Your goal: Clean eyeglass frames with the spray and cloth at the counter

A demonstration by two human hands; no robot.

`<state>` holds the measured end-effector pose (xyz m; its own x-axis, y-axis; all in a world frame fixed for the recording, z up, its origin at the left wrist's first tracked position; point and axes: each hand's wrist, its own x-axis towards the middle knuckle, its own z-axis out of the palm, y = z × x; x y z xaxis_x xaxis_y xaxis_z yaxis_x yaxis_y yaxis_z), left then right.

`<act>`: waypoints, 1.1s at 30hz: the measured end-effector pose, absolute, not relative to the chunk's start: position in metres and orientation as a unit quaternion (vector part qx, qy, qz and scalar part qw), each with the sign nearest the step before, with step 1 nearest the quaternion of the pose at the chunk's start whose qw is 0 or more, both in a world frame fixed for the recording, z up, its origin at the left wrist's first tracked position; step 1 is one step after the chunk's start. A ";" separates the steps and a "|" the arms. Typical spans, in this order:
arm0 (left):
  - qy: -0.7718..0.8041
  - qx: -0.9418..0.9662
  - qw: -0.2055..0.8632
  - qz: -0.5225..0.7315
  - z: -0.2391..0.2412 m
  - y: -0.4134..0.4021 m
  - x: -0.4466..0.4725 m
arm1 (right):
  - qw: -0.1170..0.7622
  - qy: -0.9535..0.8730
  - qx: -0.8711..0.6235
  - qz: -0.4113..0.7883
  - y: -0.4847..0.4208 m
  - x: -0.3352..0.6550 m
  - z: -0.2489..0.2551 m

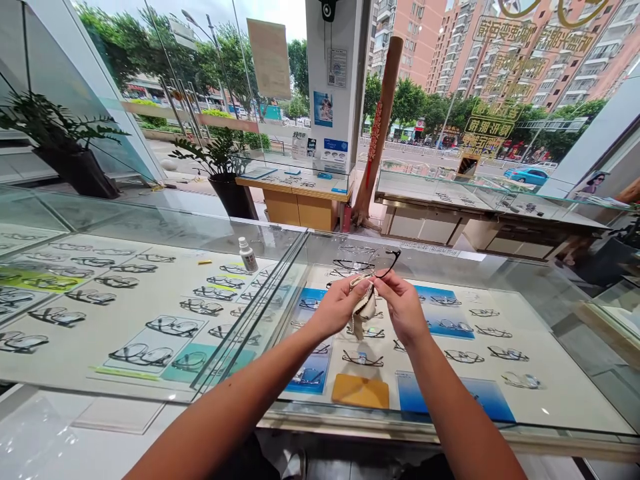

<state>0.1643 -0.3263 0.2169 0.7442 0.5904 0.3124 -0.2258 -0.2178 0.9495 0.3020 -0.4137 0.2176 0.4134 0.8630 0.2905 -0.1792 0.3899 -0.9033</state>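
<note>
Above the glass display counter point(520, 280), my two hands meet at a pair of dark-framed eyeglasses point(387, 265). A crumpled beige cleaning cloth point(366, 307) hangs from my left hand point(340, 303), whose fingers are closed around it against the glasses. My right hand point(400, 300) pinches the eyeglasses close to my left fingertips. One dark end of the frame sticks up above my right fingers. Cloth and fingers cover the rest of the frame.
A small white spray bottle point(247, 255) stands on the glass to the left. Rows of eyeglasses point(173, 327) lie inside the case, some on blue cards. Farther off are a potted plant point(225, 167), a wooden post point(383, 120) and another glass counter point(425, 190).
</note>
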 end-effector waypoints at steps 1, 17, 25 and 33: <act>0.135 0.712 0.602 0.336 0.218 -0.325 0.164 | 0.729 -0.408 -0.421 0.354 -0.414 0.301 0.218; 0.103 0.686 0.652 0.307 0.218 -0.311 0.163 | 0.786 -0.346 -0.440 0.263 -0.410 0.285 0.224; 0.067 0.572 0.795 0.191 0.218 -0.291 0.159 | 0.726 -0.462 -0.505 0.065 -0.457 0.314 0.278; 0.130 0.572 0.806 0.076 0.220 -0.280 0.150 | 0.267 -0.764 -0.488 -0.326 -0.494 0.345 0.311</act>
<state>0.1499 -0.2805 0.2196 0.9549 0.2704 -0.1224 0.0262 0.3339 0.9422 0.3450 -0.4939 0.3109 -0.3805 0.5730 0.7258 0.9204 0.3107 0.2372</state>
